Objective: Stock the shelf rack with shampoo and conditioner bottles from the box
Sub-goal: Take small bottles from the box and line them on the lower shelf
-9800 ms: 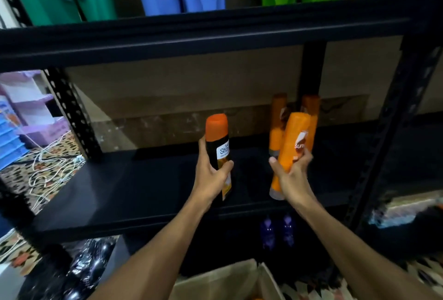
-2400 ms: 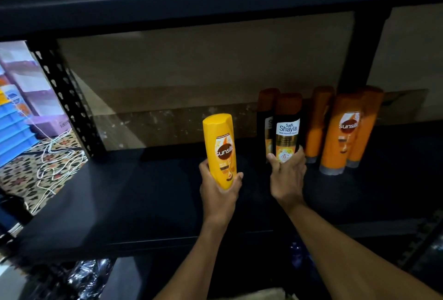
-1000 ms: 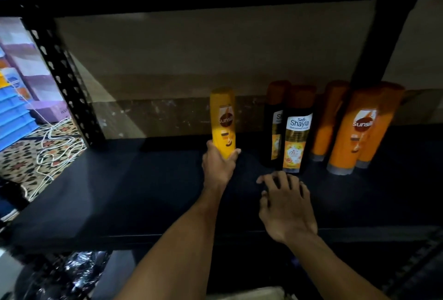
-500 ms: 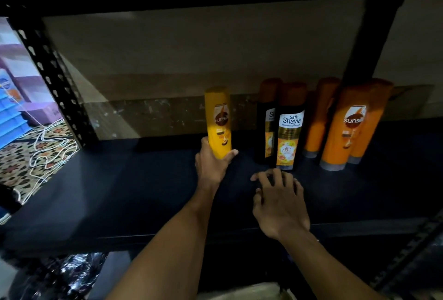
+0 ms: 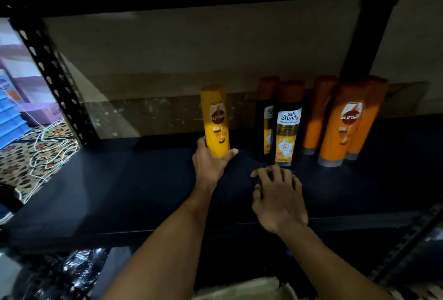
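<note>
A yellow Sunsilk bottle (image 5: 215,120) stands upright on the black shelf (image 5: 119,184), and my left hand (image 5: 211,163) grips its lower part. To its right stand two black Safi Shayla bottles (image 5: 286,122) with orange caps, then three orange Sunsilk bottles (image 5: 340,122) near the rear upright. My right hand (image 5: 279,194) rests flat on the shelf just in front of the black bottles, fingers spread and holding nothing. A strip of the cardboard box (image 5: 242,291) shows at the bottom edge.
The shelf's left half is bare. A perforated black upright (image 5: 54,77) stands at the left, another black post (image 5: 359,43) behind the orange bottles. Black plastic wrap (image 5: 60,273) lies below the shelf. A patterned floor with white cable (image 5: 40,146) shows at the left.
My left hand has carried the yellow bottle back onto the shelf and stood it left of the black bottles. My right hand let go of the black bottle and lies flat.
</note>
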A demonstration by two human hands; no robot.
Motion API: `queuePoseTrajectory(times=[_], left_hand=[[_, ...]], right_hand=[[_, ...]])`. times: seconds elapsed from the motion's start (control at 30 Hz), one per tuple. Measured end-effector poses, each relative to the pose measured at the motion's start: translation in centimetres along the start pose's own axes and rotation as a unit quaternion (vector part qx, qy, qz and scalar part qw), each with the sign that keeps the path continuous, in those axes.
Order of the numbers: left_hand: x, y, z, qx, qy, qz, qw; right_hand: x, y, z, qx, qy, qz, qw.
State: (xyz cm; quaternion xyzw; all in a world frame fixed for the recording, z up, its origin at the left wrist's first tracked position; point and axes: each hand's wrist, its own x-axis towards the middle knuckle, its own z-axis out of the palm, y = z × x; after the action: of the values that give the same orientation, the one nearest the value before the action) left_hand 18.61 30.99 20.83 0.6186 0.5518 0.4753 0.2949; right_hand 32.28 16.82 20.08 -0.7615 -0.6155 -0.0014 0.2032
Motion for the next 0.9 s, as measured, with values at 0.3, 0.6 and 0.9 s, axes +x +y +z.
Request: queuePoseTrajectory(times=[0.3, 0.6, 0.9], left_hand=[[-7.8, 0.1, -4.8, -0.032, -0.007, 0.032, 0.999], [-24.9, -2.6, -12.1, 0.005, -0.013, 0.125, 0.992], [-37.2, -11.0, -13.6, 0.023, -0.075, -0.095, 0.992]], right_hand=[[-1.3, -0.1, -0.6, 0.047, 0.041, 0.003, 0.998], [-13.7, -1.2, -0.4, 0.172, 0.133, -0.068, 0.974], [-28.1, 1.5, 6.2, 0.165, -0.025, 0.059, 0.984]])
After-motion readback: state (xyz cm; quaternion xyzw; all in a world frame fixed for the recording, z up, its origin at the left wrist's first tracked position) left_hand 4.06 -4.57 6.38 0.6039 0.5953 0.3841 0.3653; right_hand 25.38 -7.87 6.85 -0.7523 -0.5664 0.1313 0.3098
